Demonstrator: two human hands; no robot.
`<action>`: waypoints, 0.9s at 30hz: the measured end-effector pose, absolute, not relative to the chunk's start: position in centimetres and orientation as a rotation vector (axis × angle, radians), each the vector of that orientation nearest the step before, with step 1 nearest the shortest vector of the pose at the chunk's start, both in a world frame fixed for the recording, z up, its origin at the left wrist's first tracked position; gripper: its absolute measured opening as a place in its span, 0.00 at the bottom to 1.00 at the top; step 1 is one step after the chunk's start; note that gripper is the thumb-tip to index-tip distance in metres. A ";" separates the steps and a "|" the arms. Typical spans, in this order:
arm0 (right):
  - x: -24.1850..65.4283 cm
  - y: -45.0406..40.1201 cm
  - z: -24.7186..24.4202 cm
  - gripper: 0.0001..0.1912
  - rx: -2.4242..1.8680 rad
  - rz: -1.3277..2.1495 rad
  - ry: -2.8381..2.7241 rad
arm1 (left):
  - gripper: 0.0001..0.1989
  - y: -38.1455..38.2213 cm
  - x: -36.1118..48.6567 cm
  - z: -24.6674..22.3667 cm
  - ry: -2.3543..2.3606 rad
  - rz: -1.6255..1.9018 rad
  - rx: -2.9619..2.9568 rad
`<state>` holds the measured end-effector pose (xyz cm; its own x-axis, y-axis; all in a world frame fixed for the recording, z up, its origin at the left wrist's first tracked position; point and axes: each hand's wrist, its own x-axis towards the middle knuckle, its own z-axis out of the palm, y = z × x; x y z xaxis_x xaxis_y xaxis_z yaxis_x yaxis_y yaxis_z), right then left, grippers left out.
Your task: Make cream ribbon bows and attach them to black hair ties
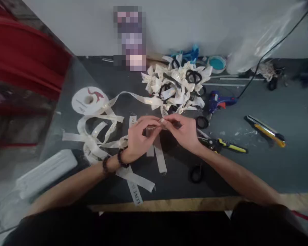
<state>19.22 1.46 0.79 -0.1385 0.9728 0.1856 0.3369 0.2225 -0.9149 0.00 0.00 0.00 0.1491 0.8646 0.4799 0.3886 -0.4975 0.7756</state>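
Note:
My left hand (145, 131) and my right hand (182, 131) meet over the middle of the dark table, fingertips pinched together. Between them is a piece of white ribbon, and a ribbon strip (159, 155) hangs or lies just below the fingers. My fingers hide most of the held part. Just beyond them is a pile of cream ribbon bows (176, 85) with black hair ties among them. Loose printed ribbon (92, 141) curls to the left, near the ribbon spool (89, 100). Another lettered strip (135, 191) reaches toward the table's front edge.
On the right are a blue glue gun (219, 101) with a black cord, yellow-and-black pliers (228, 146) and a yellow utility knife (267, 131). Black hair ties (196, 173) lie nearby. A tape roll (217, 64) stands at the back; a white box-like object (47, 172) sits front left.

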 end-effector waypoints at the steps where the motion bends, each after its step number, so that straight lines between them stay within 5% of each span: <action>1: 19.2 1.4 0.9 0.12 -1.249 0.928 -1.640 | 0.03 0.0 -0.1 0.0 1.213 1.312 1.953; 27: 19.0 1.3 1.1 0.07 -1.248 0.940 -1.670 | 0.02 0.1 -0.2 -0.4 1.292 1.225 1.728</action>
